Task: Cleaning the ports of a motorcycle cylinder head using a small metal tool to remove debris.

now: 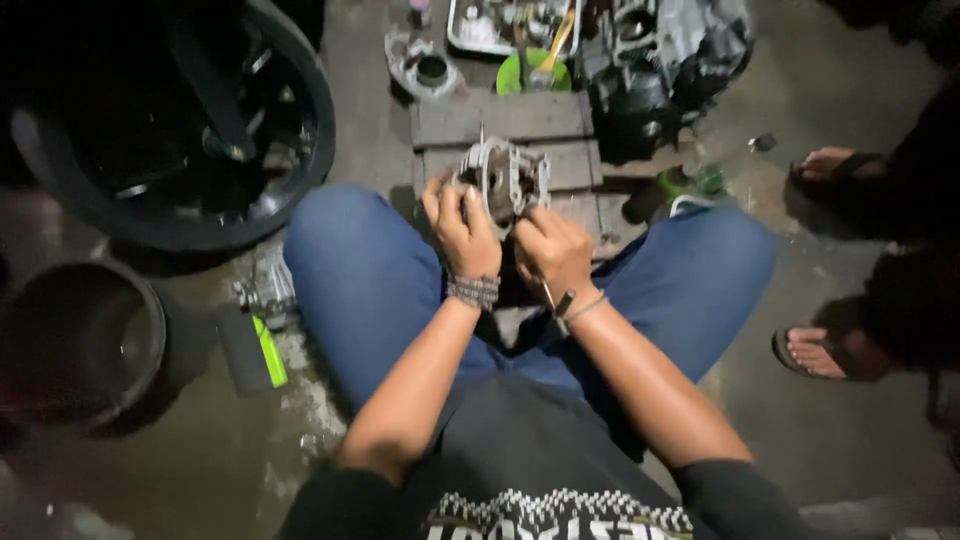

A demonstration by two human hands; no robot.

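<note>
The tyre (pixel 170 130) is cut off at the top edge; the engine block (pixel 660 60) too.

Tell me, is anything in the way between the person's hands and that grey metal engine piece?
Nothing visible is. The left hand grips the metal engine part directly on its left side, and the right hand touches its lower right edge. The part rests on a wooden pallet.

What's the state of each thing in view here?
Left hand: gripping the metal engine part on its left side.
Right hand: against the part's lower right, a thin tool sticking out below the wrist.
Metal engine part: held upright on the wooden block.
Green bowl: upright, a tool handle resting in it.
Tyre: lying flat on the floor.
Dark bucket: upright, contents not visible.
</note>
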